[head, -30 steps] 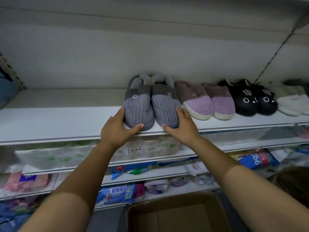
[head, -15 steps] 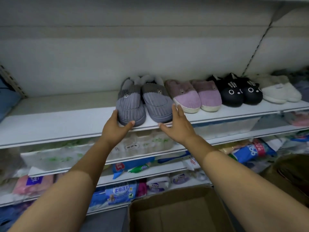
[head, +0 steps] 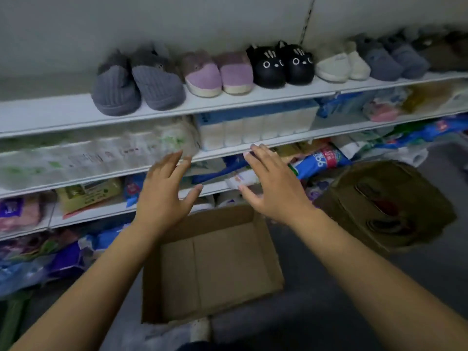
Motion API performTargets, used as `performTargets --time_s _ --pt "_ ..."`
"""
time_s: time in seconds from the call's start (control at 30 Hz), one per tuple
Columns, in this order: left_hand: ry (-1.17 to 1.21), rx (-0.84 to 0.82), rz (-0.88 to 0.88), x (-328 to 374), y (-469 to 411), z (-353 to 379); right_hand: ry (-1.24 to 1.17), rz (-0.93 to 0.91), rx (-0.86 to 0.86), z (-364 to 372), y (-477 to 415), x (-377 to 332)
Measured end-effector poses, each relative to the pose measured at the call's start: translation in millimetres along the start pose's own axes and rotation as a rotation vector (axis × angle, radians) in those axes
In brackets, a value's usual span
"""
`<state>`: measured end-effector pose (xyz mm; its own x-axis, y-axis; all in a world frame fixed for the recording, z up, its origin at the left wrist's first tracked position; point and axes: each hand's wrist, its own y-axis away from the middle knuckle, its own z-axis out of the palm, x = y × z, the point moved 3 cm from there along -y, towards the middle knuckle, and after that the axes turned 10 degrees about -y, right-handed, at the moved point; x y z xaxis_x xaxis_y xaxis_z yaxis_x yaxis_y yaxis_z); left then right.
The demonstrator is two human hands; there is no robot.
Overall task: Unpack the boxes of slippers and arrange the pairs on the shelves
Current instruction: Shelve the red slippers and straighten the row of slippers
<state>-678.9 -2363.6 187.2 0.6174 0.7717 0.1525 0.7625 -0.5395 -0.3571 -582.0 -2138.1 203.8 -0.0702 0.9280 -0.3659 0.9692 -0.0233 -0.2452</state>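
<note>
– checking progress: what's done?
– grey slippers [head: 136, 87] sit leftmost on the top shelf [head: 50, 117]. open box [head: 212, 264] looks empty; second box [head: 390, 206] likely waits. left hand [head: 164, 196], right hand [head: 273, 188]: grips spread, holding nothing.

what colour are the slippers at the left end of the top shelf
Dark grey with a ribbed knit texture, the leftmost slippers, seen in the head view.

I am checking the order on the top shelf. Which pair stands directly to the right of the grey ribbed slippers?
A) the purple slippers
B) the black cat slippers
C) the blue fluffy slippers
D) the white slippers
A: the purple slippers sit right beside the grey ribbed slippers, with no other pair between them.
</note>
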Motion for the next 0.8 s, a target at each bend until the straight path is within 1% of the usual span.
performTargets --time_s 0.17,0.3,0.4,0.5,0.6,0.8 --pt "0.096 -0.062 -0.01 137.9 65.8 26.5 0.027 0.113 -0.001 -41.6 151.2 74.5" --pt "0.131 -0.14 -0.042 232.1 88.1 48.9 -0.098 0.365 0.076 -64.6 256.3 133.6" --pt "0.157 -0.185 0.033 292.0 92.4 65.8 -0.209 0.578 0.157 -72.5 321.1 172.8" --pt "0.147 -0.227 0.158 341.8 88.2 84.5 -0.231 0.689 0.226 -83.1 367.0 204.4" --pt "0.145 -0.266 0.267 385.1 75.9 108.3 -0.242 0.792 0.242 -95.4 398.4 234.1" --pt "0.161 -0.338 0.388 472.3 31.5 167.2 -0.229 0.939 0.242 -123.8 430.3 312.7"
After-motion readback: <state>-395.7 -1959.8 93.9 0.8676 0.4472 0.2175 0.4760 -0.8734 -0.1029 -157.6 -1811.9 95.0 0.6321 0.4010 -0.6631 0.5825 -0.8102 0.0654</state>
